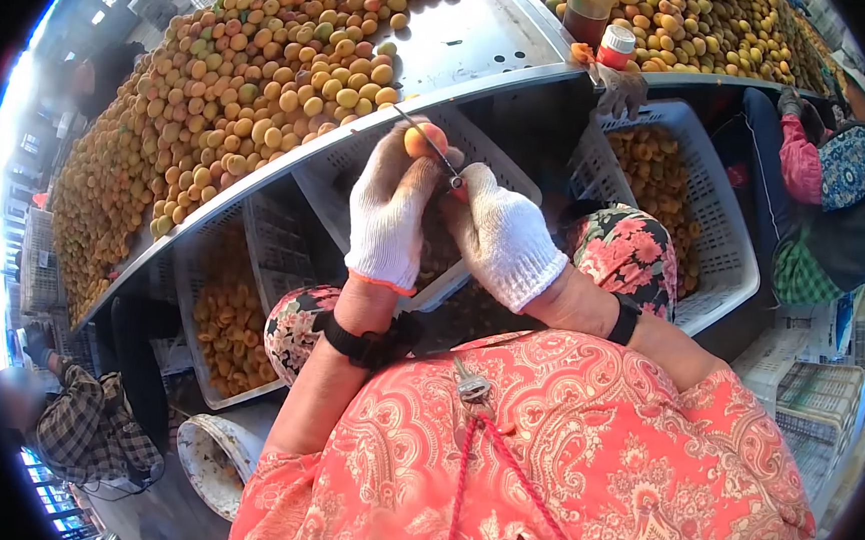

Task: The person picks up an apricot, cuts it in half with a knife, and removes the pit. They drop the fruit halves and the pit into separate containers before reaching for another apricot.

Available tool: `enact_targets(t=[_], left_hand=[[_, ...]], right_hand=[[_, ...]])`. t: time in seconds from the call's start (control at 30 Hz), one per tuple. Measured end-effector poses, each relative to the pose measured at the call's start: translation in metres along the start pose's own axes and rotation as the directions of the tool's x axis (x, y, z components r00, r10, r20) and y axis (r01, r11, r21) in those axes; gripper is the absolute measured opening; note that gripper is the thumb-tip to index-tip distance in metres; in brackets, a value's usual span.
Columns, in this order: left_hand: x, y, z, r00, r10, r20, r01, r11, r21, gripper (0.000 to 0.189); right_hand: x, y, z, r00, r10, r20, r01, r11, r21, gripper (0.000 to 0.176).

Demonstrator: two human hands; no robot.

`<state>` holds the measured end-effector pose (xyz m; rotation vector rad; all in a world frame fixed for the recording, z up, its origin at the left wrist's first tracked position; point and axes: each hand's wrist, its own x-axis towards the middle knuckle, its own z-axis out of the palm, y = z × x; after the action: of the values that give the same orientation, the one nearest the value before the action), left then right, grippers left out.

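Note:
My left hand (388,212), in a white knitted glove with darkened fingers, holds a single orange-red apricot (425,140) up between thumb and fingers. Closed around a small knife (444,160) is my gloved right hand (508,237); a bit of red handle shows at its fingers. The thin dark blade lies across the apricot, its tip reaching past the fruit toward the upper left. Both hands are close together above my lap, just short of the table edge. Below them a grey plastic crate (505,165) is partly hidden by the hands.
Whole apricots (265,78) are heaped on the metal table (459,31). A jar (588,15) and a red bottle (616,48) stand at its edge. Crates of split apricots flank me, right (730,246) and left (197,339). A white bucket (245,448) sits lower left. Co-workers sit both sides.

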<state>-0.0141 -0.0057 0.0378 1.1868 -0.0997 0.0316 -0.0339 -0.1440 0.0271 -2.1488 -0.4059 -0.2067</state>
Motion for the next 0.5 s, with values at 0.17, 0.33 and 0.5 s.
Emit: enact_targets(t=[0.17, 0.33, 0.5], left_hand=[[-0.001, -0.024, 0.011, 0.967, -0.203, -0.153, 0.159, 0.953, -0.258, 0.026], [-0.001, -0.012, 0.009, 0.983, -0.159, -0.092, 0.154, 0.986, -0.059, 0.028], [0.007, -0.024, -0.002, 0.996, -0.082, -0.036, 0.078, 0.993, -0.086, 0.023]], right_hand=[[0.002, 0.011, 0.005, 1.000, 0.006, -0.020, -0.006, 1.000, 0.001, 0.026], [0.000, 0.010, 0.002, 0.998, 0.010, -0.069, -0.007, 0.999, 0.050, 0.023], [0.001, 0.015, 0.005, 0.999, 0.019, -0.037, -0.018, 1.000, 0.004, 0.016]])
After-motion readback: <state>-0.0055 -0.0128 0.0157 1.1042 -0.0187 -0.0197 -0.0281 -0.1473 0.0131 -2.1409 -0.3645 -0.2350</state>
